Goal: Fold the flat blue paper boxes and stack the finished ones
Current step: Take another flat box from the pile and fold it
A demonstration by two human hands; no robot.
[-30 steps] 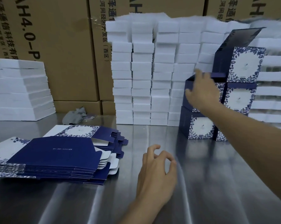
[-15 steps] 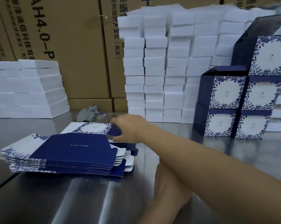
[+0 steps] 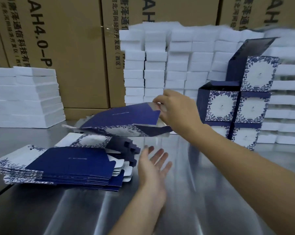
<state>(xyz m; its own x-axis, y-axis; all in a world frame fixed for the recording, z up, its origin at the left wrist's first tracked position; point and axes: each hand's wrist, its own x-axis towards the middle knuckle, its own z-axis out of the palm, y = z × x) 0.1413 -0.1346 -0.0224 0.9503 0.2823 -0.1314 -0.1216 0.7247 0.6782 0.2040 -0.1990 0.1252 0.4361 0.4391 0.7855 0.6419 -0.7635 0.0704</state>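
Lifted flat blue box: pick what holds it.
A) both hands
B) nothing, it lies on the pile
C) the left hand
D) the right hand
D: the right hand pinches the lifted flat box at its edge; the left hand is open below it, holding nothing.

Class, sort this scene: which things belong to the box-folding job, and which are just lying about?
Job in hand: flat box pinched by the right hand; pile of flat boxes; stacked folded boxes; left hand, held open.
Lying about: white foam blocks; brown cartons.
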